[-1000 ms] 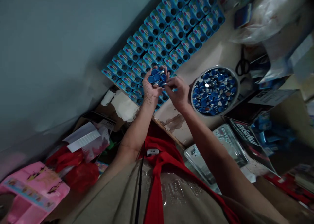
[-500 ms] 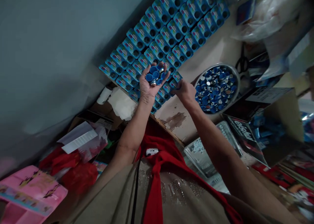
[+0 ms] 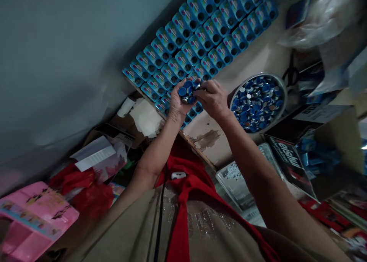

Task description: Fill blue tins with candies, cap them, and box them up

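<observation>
My left hand is cupped palm up around several small round blue caps with silvery edges. Reaching in from the right, my right hand has its fingers pinched at the near edge of that pile, on one of the caps; its fingertips are partly hidden. Beneath and beyond both hands, rows of blue printed packs, each with a dark round hollow, cover the board. A round metal bowl to the right holds many loose blue and silver caps.
Black scissors lie beyond the bowl. An open carton with blue packets and a clear plastic tub stand at right. White paper and a pink bag are at left. A wall borders the packs.
My right hand has moved left from a pack at the near end of the rows to the caps in my left palm. The view has shifted slightly.
</observation>
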{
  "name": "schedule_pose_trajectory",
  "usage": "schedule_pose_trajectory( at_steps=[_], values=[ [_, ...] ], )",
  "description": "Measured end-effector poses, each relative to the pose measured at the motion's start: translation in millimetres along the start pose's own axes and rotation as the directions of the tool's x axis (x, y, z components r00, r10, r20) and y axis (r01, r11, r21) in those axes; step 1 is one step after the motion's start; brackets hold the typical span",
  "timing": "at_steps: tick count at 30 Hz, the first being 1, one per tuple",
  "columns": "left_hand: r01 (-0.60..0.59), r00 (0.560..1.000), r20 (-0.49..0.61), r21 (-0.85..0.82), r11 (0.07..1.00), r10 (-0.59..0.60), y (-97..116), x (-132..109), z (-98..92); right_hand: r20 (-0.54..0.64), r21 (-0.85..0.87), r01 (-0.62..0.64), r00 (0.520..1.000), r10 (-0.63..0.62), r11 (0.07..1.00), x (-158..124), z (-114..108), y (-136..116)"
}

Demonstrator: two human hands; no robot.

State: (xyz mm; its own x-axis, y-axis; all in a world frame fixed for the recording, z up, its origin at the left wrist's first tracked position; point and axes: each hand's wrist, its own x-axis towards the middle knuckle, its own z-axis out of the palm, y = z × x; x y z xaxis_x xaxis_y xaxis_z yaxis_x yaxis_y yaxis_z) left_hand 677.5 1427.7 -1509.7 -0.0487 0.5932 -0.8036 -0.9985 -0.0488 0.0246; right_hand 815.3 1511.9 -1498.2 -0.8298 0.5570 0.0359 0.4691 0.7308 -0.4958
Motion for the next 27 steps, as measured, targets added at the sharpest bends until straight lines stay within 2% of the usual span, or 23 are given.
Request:
schedule_pose_trajectory(
  at_steps=[2, 5, 7, 10, 12, 15, 17, 19, 21, 24, 27],
  values=[
    [0.024, 1.000, 0.015, -0.010, 1.000, -0.023, 1.1, -2.6, 1.8, -0.030, 0.023, -0.015, 0.999, 0.016, 1.000, -5.3, -1.7, 4.4],
    [0.049, 0.995, 0.086, -0.052, 0.997, -0.044, 7.5, -11.7, 7.1, -0.058, 0.017, -0.207, 0.976, 0.208, 0.978, -23.0, -5.6, 5.6],
    [0.049, 0.991, 0.130, -0.080, 0.996, -0.039, 13.2, -18.5, 10.2, 0.027, -0.029, -0.368, 0.929, 0.369, 0.929, -35.6, -5.0, 1.1],
    [0.043, 0.993, 0.115, -0.063, 0.997, -0.036, 20.2, -23.9, 10.7, 0.193, -0.148, -0.489, 0.838, 0.510, 0.860, -44.1, 2.5, -11.2],
    [0.049, 0.996, 0.082, -0.029, 0.998, -0.047, 22.8, -22.9, 7.9, 0.224, -0.242, -0.538, 0.779, 0.586, 0.807, -40.1, 8.7, -18.8],
    [0.066, 0.994, 0.091, -0.015, 0.998, -0.064, 24.9, -18.0, 0.7, 0.247, -0.345, -0.592, 0.692, 0.679, 0.728, -25.6, 14.2, -23.1],
    [0.072, 0.993, 0.099, -0.016, 0.997, -0.070, 26.0, -16.1, -3.9, 0.264, -0.361, -0.610, 0.659, 0.704, 0.706, -17.3, 12.9, -21.6],
    [0.071, 0.994, 0.087, -0.010, 0.997, -0.070, 27.3, -16.8, -7.2, 0.279, -0.355, -0.605, 0.659, 0.699, 0.712, -13.7, 6.7, -19.9],
    [0.061, 0.996, 0.071, 0.005, 0.998, -0.061, 28.4, -19.3, -9.7, 0.291, -0.330, -0.591, 0.678, 0.675, 0.736, -13.5, -3.0, -20.4],
    [0.030, 0.995, 0.092, 0.020, 0.999, -0.032, 28.8, -21.2, -13.4, 0.169, -0.178, -0.599, 0.763, 0.624, 0.781, -11.0, -15.6, -26.9],
    [0.009, 0.993, 0.116, 0.004, 1.000, -0.010, 25.8, -16.4, -17.0, 0.052, 0.012, -0.548, 0.836, 0.547, 0.836, 1.4, -15.5, -38.8]
  ],
)
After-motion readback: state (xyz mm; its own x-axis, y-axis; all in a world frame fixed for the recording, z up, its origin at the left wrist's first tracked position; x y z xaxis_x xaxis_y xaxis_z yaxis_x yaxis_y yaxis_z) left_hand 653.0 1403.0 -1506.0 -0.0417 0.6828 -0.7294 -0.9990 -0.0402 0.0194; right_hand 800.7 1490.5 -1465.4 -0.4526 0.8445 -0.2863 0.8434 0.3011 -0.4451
